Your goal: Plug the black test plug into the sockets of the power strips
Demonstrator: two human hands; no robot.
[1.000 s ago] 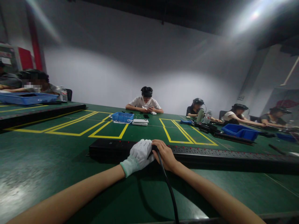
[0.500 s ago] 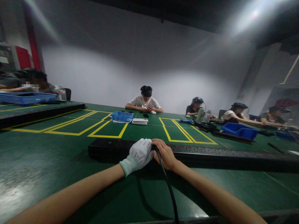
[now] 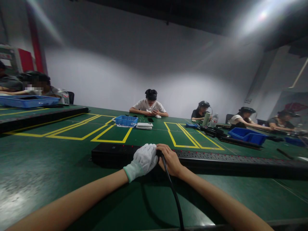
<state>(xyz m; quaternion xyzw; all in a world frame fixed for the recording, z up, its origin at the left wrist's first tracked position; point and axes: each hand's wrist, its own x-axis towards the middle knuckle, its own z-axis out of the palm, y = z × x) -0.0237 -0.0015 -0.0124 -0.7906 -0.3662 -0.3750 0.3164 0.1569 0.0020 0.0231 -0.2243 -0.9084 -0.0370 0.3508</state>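
Observation:
A long black power strip (image 3: 204,157) with rows of sockets and red dots lies across the green table in front of me. My left hand (image 3: 145,158), in a pale glove with a green cuff, is closed over the strip's top and near side. Right beside it, my bare right hand (image 3: 169,160) has its fingers curled round the plug end of a black power cable (image 3: 176,195), held against the strip. The cable runs down toward the table's near edge. My fingers hide most of the plug, and I cannot tell how far it is inserted.
Yellow tape outlines (image 3: 110,141) mark the table beyond the strip. A blue basket (image 3: 126,121) and a stacked white object (image 3: 144,125) stand there. Another black strip (image 3: 45,118) lies left; a blue bin (image 3: 247,134) is right. Several people sit around the table.

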